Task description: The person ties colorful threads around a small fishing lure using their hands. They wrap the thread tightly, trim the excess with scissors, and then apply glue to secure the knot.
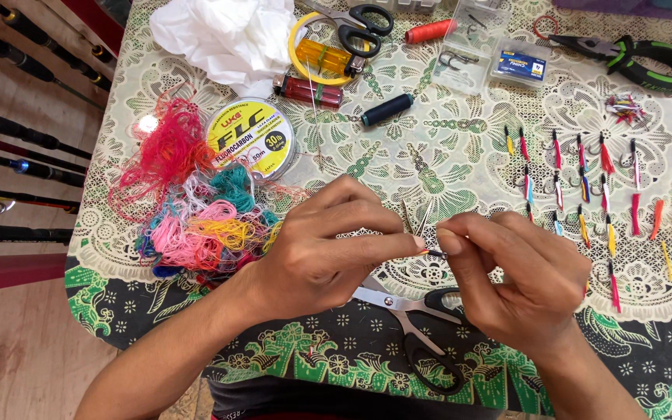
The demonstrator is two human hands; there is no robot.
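My left hand (pixel 316 253) and my right hand (pixel 523 272) meet over the table's near middle, fingertips pinched together on a small fishing hook (pixel 429 252) with an orange tip and thin strands sticking up. Under the hands lie black-handled scissors (pixel 418 327). A tangle of coloured thread (pixel 196 206) in pink, red, yellow and teal sits left of my left hand. To the right of my right hand, several finished hooks with coloured tails (pixel 585 187) lie in rows.
A round line spool (pixel 249 136) sits by the thread. Farther back are white crumpled paper (pixel 227 35), a second pair of scissors (pixel 359 27), a lighter (pixel 309 89), orange (pixel 429 31) and dark blue (pixel 386 109) thread bobbins, clear hook boxes (pixel 476 47) and green-handled pliers (pixel 631 54). Fishing rods (pixel 17 132) lie left of the table.
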